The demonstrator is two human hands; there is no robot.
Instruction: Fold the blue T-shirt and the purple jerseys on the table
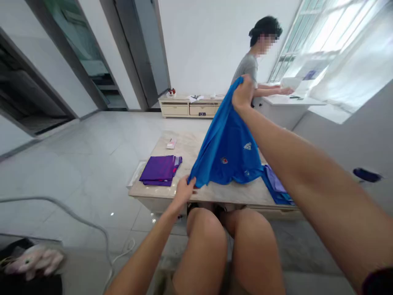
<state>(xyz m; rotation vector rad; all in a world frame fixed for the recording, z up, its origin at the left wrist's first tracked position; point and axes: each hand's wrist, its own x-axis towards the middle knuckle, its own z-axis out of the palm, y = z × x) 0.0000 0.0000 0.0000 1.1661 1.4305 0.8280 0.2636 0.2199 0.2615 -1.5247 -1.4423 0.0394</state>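
Note:
A blue sports shirt (229,143) with small white and red badges is stretched between my two hands above the table. My right hand (243,93), raised high, is closed on its upper corner. Low down by the table's front edge, my left hand (184,189) pinches the shirt's lower left corner. The shirt's lower edge hangs at the tabletop. To the left of my left hand lies a folded purple garment (158,169). At the right end sits a stack of folded blue and lavender clothes (278,184), partly hidden by my right forearm.
The marble-topped table (227,192) stands before my knees, with a pink phone (171,143) on it. Behind is a low cabinet (175,110). A person (247,67) stands at a white desk (282,100) at back right. A grey hose (70,213) crosses the floor at left.

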